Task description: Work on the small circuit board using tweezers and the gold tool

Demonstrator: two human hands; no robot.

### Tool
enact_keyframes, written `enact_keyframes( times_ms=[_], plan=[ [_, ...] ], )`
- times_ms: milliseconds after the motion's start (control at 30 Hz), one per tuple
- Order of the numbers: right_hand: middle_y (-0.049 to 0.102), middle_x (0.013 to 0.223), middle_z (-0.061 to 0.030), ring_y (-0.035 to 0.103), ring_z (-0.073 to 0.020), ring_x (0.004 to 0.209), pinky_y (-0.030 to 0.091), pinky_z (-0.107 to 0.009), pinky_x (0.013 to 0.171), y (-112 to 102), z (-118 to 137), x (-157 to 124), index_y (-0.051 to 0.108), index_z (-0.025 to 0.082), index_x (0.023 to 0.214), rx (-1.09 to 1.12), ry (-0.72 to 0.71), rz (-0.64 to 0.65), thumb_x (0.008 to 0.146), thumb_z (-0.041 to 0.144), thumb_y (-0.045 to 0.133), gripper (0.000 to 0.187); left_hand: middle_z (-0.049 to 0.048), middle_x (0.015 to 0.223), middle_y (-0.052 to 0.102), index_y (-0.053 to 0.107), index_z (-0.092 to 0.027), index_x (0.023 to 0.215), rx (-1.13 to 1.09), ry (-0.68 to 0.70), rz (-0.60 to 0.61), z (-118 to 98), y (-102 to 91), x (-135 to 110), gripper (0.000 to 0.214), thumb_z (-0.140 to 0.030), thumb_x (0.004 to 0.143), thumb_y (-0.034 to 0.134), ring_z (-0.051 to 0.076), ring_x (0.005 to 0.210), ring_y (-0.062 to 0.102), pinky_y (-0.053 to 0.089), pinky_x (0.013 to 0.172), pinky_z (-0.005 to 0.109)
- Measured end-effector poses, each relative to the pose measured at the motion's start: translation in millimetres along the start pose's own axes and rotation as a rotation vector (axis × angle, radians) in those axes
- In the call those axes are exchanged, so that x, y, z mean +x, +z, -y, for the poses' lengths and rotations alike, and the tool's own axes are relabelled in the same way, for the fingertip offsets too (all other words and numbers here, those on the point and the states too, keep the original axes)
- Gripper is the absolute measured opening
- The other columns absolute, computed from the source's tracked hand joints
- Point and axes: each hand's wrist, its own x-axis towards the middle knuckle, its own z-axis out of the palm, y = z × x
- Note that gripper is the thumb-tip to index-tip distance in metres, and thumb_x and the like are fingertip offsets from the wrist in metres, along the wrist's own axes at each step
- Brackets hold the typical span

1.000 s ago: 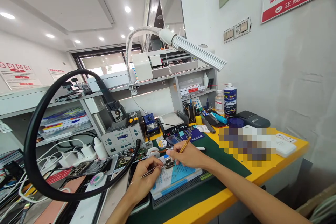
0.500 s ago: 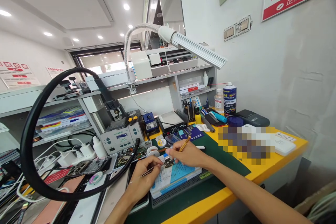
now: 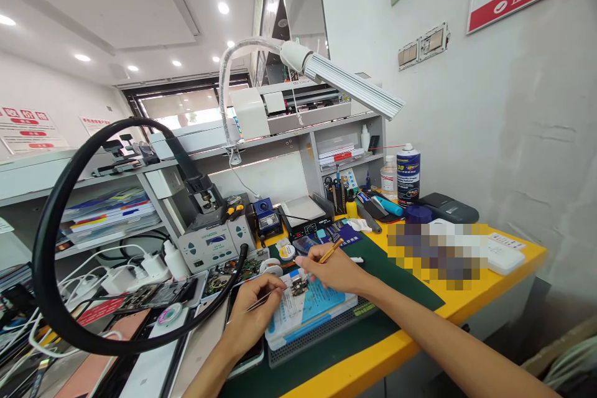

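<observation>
My left hand (image 3: 252,314) is closed around a pair of thin metal tweezers (image 3: 259,302). Its fingertips are at the left edge of a small circuit board (image 3: 299,286). That board lies on a white-and-blue flat box (image 3: 303,314), which rests on a dark perforated mat (image 3: 321,334). From the right, my right hand (image 3: 333,270) pinches a slim gold-coloured pen-shaped tool (image 3: 331,251), its back end slanting up. Its fingers are just above the board's far side; the tool's working tip is too small to make out.
A thick black hose (image 3: 41,249) loops across the left, in front of a grey hot-air station (image 3: 217,249). Phones (image 3: 149,360) lie at the lower left. A lamp (image 3: 354,87) hangs overhead. A spray can (image 3: 408,175) stands back right on the yellow table (image 3: 410,351).
The view has shifted very slightly. Both hands keep nearly the same place over the board, with only small finger movements, and still hold the tweezers and the gold-coloured tool.
</observation>
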Motion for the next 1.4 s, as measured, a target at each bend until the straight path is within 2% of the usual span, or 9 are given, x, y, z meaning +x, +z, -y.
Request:
enact_keyframes(
  times_ms=[200, 400, 600, 833, 1100, 1400],
  plan=[
    [0.055, 0.059, 0.0021, 0.048, -0.0107, 0.045, 0.037, -0.023, 0.046, 0.5, -1.4, 0.5, 0.051, 0.019, 0.066, -0.027, -0.016, -0.005, 0.095, 0.056, 0.058, 0.047, 0.0021, 0.073, 0.059, 0.068, -0.017, 0.085, 0.012, 0.007, 0.014, 0.1, 2.8, -0.2, 0.025, -0.037, 0.092, 0.054, 0.016, 0.066, 0.049, 0.036, 0.061, 0.025],
    [0.053, 0.058, 0.0027, 0.047, -0.011, 0.047, 0.031, -0.023, 0.045, 1.4, -3.3, 0.3, 0.056, 0.019, 0.068, -0.076, -0.025, 0.001, 0.093, 0.057, 0.061, 0.045, 0.0017, 0.074, 0.059, 0.069, -0.018, 0.087, 0.018, 0.012, 0.035, -2.1, 5.1, 2.3, 0.027, -0.039, 0.094, 0.053, 0.016, 0.065, 0.048, 0.036, 0.06, 0.024],
    [0.053, 0.057, 0.0024, 0.047, -0.011, 0.048, 0.031, -0.023, 0.045, 1.9, -1.8, -0.1, 0.057, 0.018, 0.066, -0.078, -0.04, 0.014, 0.092, 0.055, 0.062, 0.046, 0.0021, 0.074, 0.06, 0.07, -0.018, 0.09, 0.03, 0.015, 0.054, -0.1, 4.5, 0.8, 0.03, -0.043, 0.095, 0.054, 0.016, 0.067, 0.048, 0.036, 0.06, 0.024],
    [0.053, 0.055, 0.0023, 0.047, -0.011, 0.044, 0.035, -0.023, 0.045, 1.2, -1.2, 0.8, 0.052, 0.019, 0.065, -0.043, -0.004, -0.03, 0.095, 0.051, 0.059, 0.044, 0.0027, 0.075, 0.06, 0.07, -0.017, 0.09, 0.024, -0.004, 0.031, -0.3, 4.1, 0.4, 0.029, -0.041, 0.094, 0.054, 0.016, 0.067, 0.048, 0.036, 0.061, 0.025],
    [0.045, 0.049, 0.0045, 0.045, -0.011, 0.042, 0.032, -0.024, 0.045, 0.5, -1.4, 1.0, 0.041, 0.021, 0.061, -0.05, 0.008, -0.071, 0.096, 0.038, 0.054, 0.041, 0.0023, 0.074, 0.06, 0.067, -0.017, 0.082, 0.007, -0.01, 0.005, 0.7, 2.0, 0.3, 0.023, -0.034, 0.089, 0.054, 0.016, 0.068, 0.049, 0.037, 0.061, 0.025],
    [0.047, 0.052, 0.0032, 0.044, -0.0111, 0.044, 0.032, -0.024, 0.046, 0.6, 1.0, -0.3, 0.041, 0.02, 0.059, -0.077, -0.03, -0.028, 0.096, 0.042, 0.056, 0.045, 0.0021, 0.074, 0.06, 0.067, -0.018, 0.082, -0.003, -0.005, 0.039, 0.7, 3.2, 0.3, 0.022, -0.033, 0.088, 0.054, 0.015, 0.066, 0.048, 0.036, 0.059, 0.024]
  ],
)
